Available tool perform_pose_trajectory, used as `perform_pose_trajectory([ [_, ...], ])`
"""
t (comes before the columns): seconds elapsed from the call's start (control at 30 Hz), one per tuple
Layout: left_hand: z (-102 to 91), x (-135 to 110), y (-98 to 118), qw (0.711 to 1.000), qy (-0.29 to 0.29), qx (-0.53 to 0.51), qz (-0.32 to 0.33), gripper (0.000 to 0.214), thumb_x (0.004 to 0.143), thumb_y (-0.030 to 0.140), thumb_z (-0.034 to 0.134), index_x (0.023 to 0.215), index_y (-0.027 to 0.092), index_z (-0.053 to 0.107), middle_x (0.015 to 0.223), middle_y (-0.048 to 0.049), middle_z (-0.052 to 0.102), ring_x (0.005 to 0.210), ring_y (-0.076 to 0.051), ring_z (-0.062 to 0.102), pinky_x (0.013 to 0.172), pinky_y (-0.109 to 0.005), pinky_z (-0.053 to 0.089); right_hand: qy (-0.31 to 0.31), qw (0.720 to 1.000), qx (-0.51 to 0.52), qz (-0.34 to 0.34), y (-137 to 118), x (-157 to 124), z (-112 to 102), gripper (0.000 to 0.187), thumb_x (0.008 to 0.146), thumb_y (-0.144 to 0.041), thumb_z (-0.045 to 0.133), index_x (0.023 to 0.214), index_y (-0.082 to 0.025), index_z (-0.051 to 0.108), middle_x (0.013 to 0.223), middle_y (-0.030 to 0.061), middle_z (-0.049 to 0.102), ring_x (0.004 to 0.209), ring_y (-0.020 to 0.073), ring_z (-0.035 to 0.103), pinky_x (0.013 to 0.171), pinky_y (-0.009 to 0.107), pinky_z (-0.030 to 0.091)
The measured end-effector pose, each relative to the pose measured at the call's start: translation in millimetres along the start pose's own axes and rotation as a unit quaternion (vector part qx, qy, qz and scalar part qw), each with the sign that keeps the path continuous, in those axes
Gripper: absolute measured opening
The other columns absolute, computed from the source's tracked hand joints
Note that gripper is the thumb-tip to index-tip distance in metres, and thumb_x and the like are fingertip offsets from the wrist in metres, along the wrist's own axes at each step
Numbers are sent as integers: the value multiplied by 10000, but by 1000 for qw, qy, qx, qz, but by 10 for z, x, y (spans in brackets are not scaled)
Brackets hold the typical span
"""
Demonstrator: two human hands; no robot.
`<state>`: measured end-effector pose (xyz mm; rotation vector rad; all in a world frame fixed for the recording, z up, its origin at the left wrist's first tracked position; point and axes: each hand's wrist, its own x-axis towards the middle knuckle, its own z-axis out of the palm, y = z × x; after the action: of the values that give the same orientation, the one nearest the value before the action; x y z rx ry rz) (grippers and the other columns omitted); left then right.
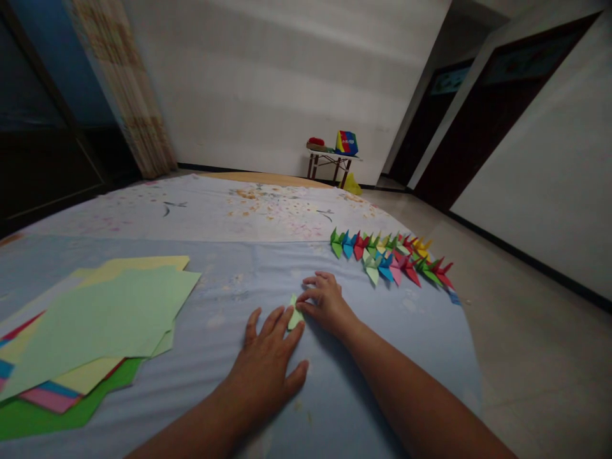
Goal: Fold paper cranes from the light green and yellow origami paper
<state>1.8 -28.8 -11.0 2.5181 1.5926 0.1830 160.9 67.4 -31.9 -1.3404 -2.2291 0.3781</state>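
A small folded piece of pale green paper (295,317) lies on the blue cloth between my hands. My left hand (270,357) rests flat with its fingers spread, the index and middle fingertips touching the paper's left and lower edges. From the right, my right hand (327,303) reaches in, thumb and index finger pinched at the paper's right edge. Its other fingers are curled loosely above the cloth. Folded paper cranes (373,268) in several colours stand in two rows beyond my right hand.
A loose stack of coloured paper sheets (115,312), pale green on top, lies at the left. The round table wears a flowered cloth (282,213) with a blue cloth over its near part. Against the far wall stands a small table (329,154) with a colourful bag (347,143).
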Motion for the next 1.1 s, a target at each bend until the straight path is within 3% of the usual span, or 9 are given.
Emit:
perform_pose_trajectory([
  [0.17, 8, 11, -3, 1000, 1, -2, 2, 526, 814, 434, 437, 1304, 245, 426, 1429, -112, 347, 1326, -297, 242, 1048, -582, 25, 20, 995, -73, -60, -56, -35, -44, 97, 769, -353, 634, 799, -310, 715, 1170, 17, 577, 1224, 276, 303, 985, 482, 226],
  [0.37, 35, 1, -26, 1000, 8, 0, 10, 549, 817, 425, 429, 1337, 255, 376, 1435, -105, 337, 1326, -295, 241, 1048, -581, 30, -18, 988, -129, -88, -123, -38, -128, 133, 802, -350, 587, 832, -313, 712, 1286, 11, 506, 1282, 302, 234, 1022, 534, 101],
  [0.73, 0, -7, 1, 1000, 10, -7, 1, 506, 828, 470, 419, 1280, 245, 458, 1405, -109, 387, 1316, -291, 263, 1053, -570, 38, 2, 998, -62, -24, 25, 112, 88, 170, 809, -374, 577, 930, -364, 696, 1309, -1, 475, 1282, 282, 229, 1006, 473, 200],
  [0.93, 17, -11, -10, 1000, 18, -13, 4, 505, 844, 496, 387, 1278, 249, 464, 1413, -108, 375, 1315, -287, 267, 1055, -563, 28, 59, 998, -29, -8, 27, 79, 24, 210, 832, -356, 543, 987, -341, 684, 1274, 16, 501, 1262, 266, 257, 1006, 453, 218],
  [1.1, 19, -2, -9, 1000, 20, -6, 8, 515, 837, 483, 405, 1291, 244, 447, 1407, -106, 385, 1317, -287, 262, 1057, -565, 26, -23, 998, -39, -44, -4, -6, -48, 198, 817, -387, 554, 965, -377, 684, 1270, -11, 516, 1281, 286, 230, 1012, 493, 174],
])
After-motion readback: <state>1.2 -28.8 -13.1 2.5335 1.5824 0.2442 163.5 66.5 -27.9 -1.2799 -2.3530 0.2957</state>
